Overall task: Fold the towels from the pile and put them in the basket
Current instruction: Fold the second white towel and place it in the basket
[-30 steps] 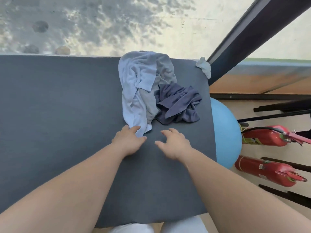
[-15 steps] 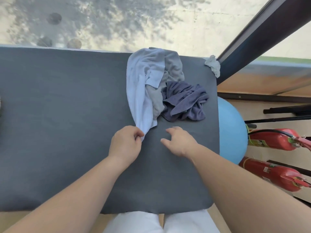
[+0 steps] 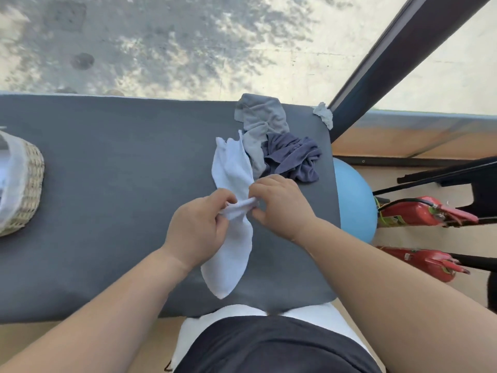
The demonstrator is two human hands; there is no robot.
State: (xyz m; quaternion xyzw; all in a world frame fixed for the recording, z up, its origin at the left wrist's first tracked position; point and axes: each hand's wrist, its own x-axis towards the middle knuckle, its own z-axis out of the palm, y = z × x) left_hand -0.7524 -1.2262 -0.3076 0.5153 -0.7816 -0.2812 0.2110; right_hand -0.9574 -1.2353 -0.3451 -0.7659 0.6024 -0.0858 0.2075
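Note:
A light blue towel [image 3: 231,170] hangs bunched between both hands above the dark grey table [image 3: 121,184]. My left hand [image 3: 197,230] and my right hand [image 3: 279,205] pinch it close together at its middle, one end trailing toward me and the other toward the pile. The pile sits at the table's far right: a grey towel [image 3: 262,119] and a dark purple towel [image 3: 294,157], both crumpled. A wicker basket [image 3: 25,189] with a white liner stands at the left edge, partly cut off.
A small crumpled pale cloth [image 3: 324,115] lies at the table's far right corner. A blue ball [image 3: 355,200] sits beside the table on the right, with two red fire extinguishers [image 3: 419,214] on the floor. A dark diagonal frame [image 3: 403,49] rises at right.
The light blue towel has been pulled off the pile toward me and lifted. My right hand, open over the table before, now grips it too. The basket has come into view at left.

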